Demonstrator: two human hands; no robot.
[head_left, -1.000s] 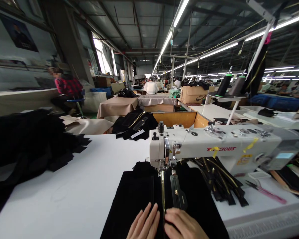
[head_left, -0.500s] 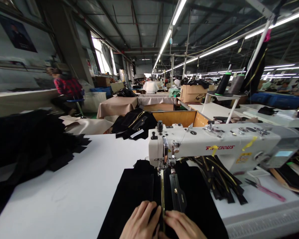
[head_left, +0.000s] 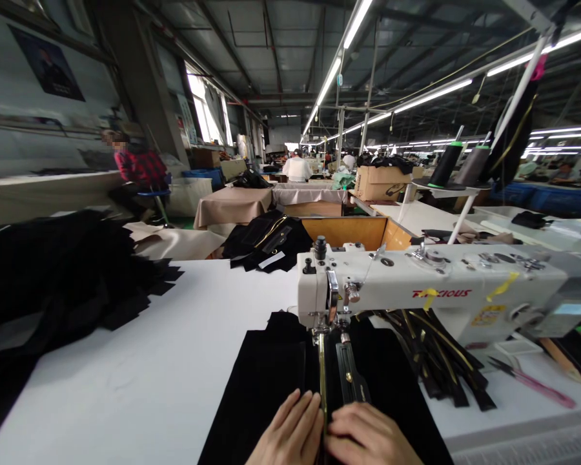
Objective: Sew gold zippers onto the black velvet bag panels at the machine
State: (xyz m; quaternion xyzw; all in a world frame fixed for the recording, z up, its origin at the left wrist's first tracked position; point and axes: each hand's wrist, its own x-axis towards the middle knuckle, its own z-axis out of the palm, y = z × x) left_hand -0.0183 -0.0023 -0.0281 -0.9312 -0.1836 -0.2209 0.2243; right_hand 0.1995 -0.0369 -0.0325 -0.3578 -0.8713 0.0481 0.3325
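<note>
My left hand (head_left: 290, 433) lies spread palm-down on the black fabric (head_left: 261, 381), gripping nothing, its fingers close together along the left side of the gold-coloured strip (head_left: 322, 368). My right hand (head_left: 368, 436) is curled on the other side, fingertips beside the strip; I cannot tell whether they pinch it or only press down. The fabric lies on the white desk (head_left: 150, 387), its far part under the head of the sewing machine (head_left: 392, 281), and the strip runs from between my hands up to the presser foot (head_left: 322, 334).

The strip is narrow, so I judge that uneven pressure from my two hands could swing it sideways and send a seam off line. If my left hand presses harder than my right, the fabric could ruck or twist. The dark fitting with a gold-coloured pull (head_left: 347, 368) sits just right of the strip; a careless shift could bring it against the foot. My fingers are short of the needle area, but following the strip too far would put them at risk. The loose black-and-gold strips (head_left: 428, 361) lie near the fabric's right edge, and one could snag should the fabric swing that way.
</note>
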